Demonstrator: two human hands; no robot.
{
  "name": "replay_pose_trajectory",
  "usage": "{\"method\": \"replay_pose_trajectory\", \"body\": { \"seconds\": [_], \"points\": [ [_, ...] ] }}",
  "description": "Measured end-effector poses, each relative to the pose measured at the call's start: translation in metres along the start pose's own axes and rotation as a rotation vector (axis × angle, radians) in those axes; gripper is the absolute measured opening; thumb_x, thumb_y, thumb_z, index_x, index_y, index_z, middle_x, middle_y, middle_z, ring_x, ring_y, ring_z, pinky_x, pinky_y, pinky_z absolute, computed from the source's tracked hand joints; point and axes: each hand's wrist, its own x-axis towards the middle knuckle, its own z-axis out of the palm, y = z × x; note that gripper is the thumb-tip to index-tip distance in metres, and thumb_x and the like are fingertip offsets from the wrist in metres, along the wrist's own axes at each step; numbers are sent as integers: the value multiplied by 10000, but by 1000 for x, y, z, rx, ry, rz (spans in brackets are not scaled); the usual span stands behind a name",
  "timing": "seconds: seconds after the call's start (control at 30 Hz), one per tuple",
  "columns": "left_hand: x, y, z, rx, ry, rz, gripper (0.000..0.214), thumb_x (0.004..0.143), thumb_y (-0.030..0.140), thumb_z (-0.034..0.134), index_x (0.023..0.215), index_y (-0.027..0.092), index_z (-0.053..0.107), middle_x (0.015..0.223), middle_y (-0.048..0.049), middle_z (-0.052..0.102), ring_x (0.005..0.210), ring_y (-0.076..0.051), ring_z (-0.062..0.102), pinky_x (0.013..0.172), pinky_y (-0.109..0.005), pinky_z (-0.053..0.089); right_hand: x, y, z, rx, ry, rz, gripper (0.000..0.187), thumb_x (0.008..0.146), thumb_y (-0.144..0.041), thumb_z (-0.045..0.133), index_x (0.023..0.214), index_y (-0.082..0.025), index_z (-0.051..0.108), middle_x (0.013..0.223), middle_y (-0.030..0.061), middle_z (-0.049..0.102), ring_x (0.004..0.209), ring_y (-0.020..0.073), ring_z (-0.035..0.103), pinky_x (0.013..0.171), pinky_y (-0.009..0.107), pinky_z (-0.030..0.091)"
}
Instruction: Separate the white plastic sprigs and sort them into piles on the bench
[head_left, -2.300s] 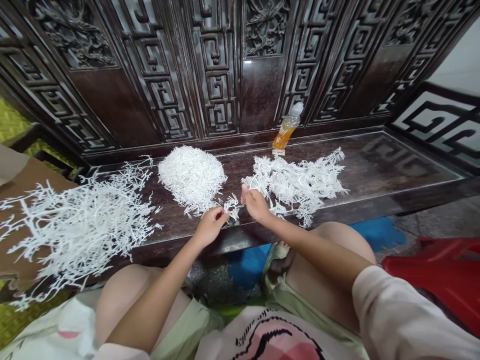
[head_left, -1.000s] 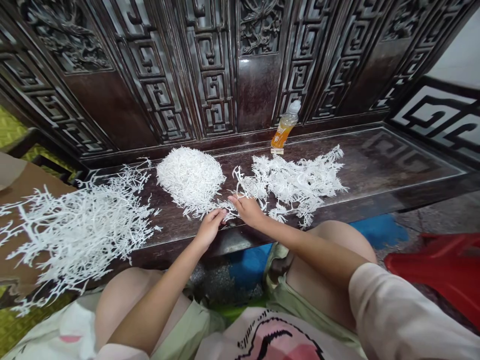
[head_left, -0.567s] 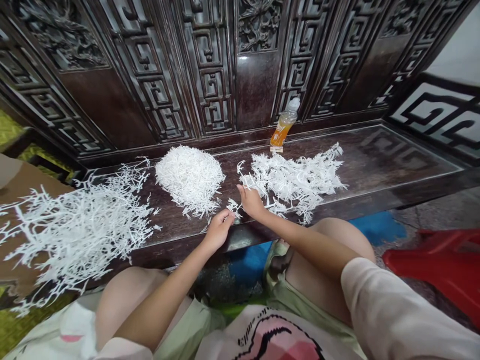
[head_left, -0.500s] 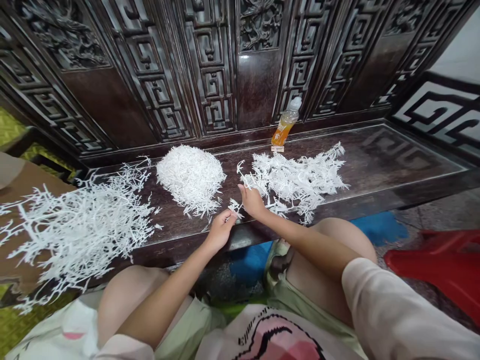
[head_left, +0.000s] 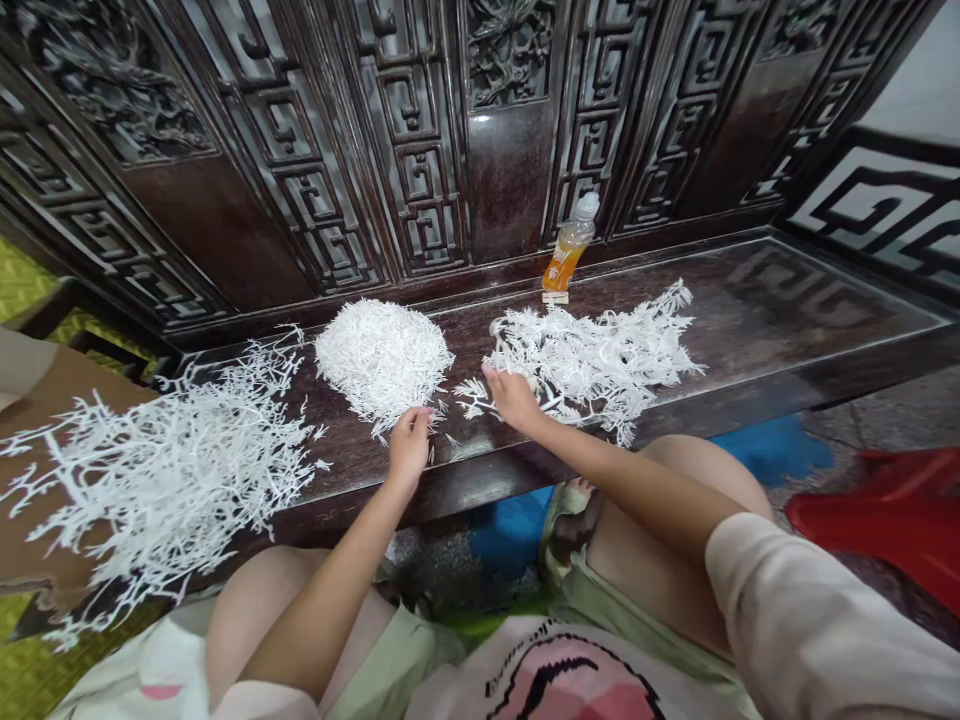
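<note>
**Wearer's clothes: printed top, pale green shorts**

A loose white cotton T-shirt point(head_left: 142, 665) covers the torso, with a pink shape outlined in black point(head_left: 574, 685) and small black lettering on its front. To the right of that print runs a soft, pale pink long sleeve point(head_left: 802, 620); left of it sits a matching pale cuff point(head_left: 259, 700). Just beyond the shirt show pale green shorts point(head_left: 409, 665).

A dense dome of fine white branching sprigs point(head_left: 382, 360) sits tightly heaped — short, matted, bright; at its 3 o'clock lies a looser, flatter spray of coarser white branches point(head_left: 592, 360), a small sprig point(head_left: 472, 398) poking from its 9 o'clock edge; at the dome's 9 o'clock sprawls the largest tangle point(head_left: 165, 470) — long, spiky, spread wide.
</note>
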Motion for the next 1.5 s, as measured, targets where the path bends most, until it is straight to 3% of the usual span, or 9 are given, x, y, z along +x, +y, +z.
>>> {"method": "replay_pose_trajectory", "body": {
  "seconds": [0.17,0.23,0.37,0.57,0.73,1.03,1.3,1.4,1.5],
  "points": [
    [9,-12,-3,212,232,-17,322,699,351,496,975,206,576,1065,-87,529,1082,-230,429,933,-346,297,-16,-16,10,61,-22,-71,625,865,-526,111,485,-159,447,464,14,451,459,96,398,509,222,279],
    [-2,-7,1,187,142,20,287,731,382,453,898,203,603,1028,-79,549,1065,-226,439,930,-348,304,-16,-14,8,60,-16,-71,613,869,-516,129,495,-157,456,475,16,459,468,95,399,516,222,281],
    [-21,8,13,-53,-233,27,391,786,466,340,851,174,592,883,-54,601,834,-174,533,783,-300,397,-17,-11,7,53,-27,-81,603,875,-504,131,524,-156,476,487,12,472,482,95,417,536,218,279],
    [-24,12,16,-138,-382,-45,328,712,484,482,784,177,574,774,-16,589,732,-139,525,702,-253,397,-25,-18,13,75,-78,-145,573,883,-485,154,571,-149,498,506,0,488,474,85,405,528,209,269],
    [-21,11,15,-181,-418,-14,273,704,433,504,739,171,572,780,-6,579,730,-126,500,701,-236,383,-24,-18,11,30,-84,-110,569,891,-462,159,582,-148,519,509,13,504,484,97,419,531,218,274],
    [-25,20,15,25,-486,111,198,727,350,421,626,180,444,578,40,421,591,-103,403,589,-217,322,-9,-7,12,-110,-13,-71,586,901,-427,109,661,-138,559,603,70,580,559,133,502,578,234,300],
    [-41,30,20,63,-357,193,133,700,240,364,581,185,386,568,30,386,589,-111,379,578,-226,306,2,11,21,-156,-4,95,550,897,-424,187,728,-97,597,651,112,606,581,146,533,553,234,313],
    [-56,36,13,4,-414,169,153,699,227,327,555,189,363,556,19,402,589,-118,396,582,-229,325,14,29,10,-153,48,235,561,898,-415,179,707,-93,597,649,126,601,563,153,530,548,244,313],
    [-54,34,5,-83,-364,69,166,719,293,340,605,195,410,558,19,433,585,-121,434,597,-232,354,15,33,4,-164,31,167,596,887,-456,166,598,-125,568,580,105,575,553,158,516,558,251,305]
  ]
}}
